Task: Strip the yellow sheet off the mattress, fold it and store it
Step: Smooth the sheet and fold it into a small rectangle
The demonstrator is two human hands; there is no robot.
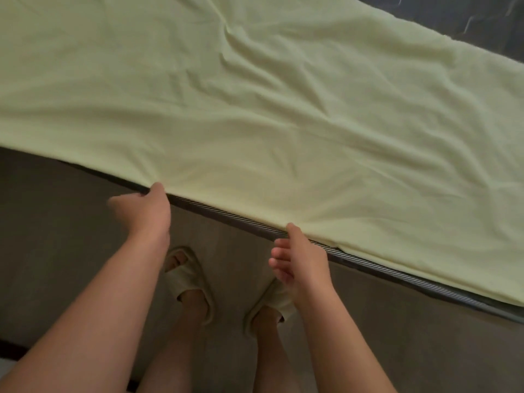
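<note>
Nearest the camera, two bare forearms reach forward over two feet in pale cream slip-on sandals (189, 282) standing on a smooth grey-brown floor (56, 222).

The left hand (144, 207) sits at the near edge of the pale yellow, soft woven bed sheet (255, 109). Its thumb lies on top of the sheet edge and its fingers (122, 199) curl under that edge, so the hand grasps the sheet. The right hand (303, 256) sits further along the same edge. Its thumb tip presses on the sheet hem; its other fingers (279, 259) are curled loosely below the edge, apart from the fabric, and whether the forefinger pinches the hem from beneath cannot be told.

Count: two hands, two sandals, one sheet, one mattress.

The dark grey mattress (397, 279) has a twisted, rope-like striped piping along its near rim, exposed between and beside the hands. The sheet lies flat on top of the mattress, matte and creased, with wrinkles radiating from both hands. At the far right, the sheet ends in a straight edge and a dark grey, slightly glossy strip of mattress surface shows.
</note>
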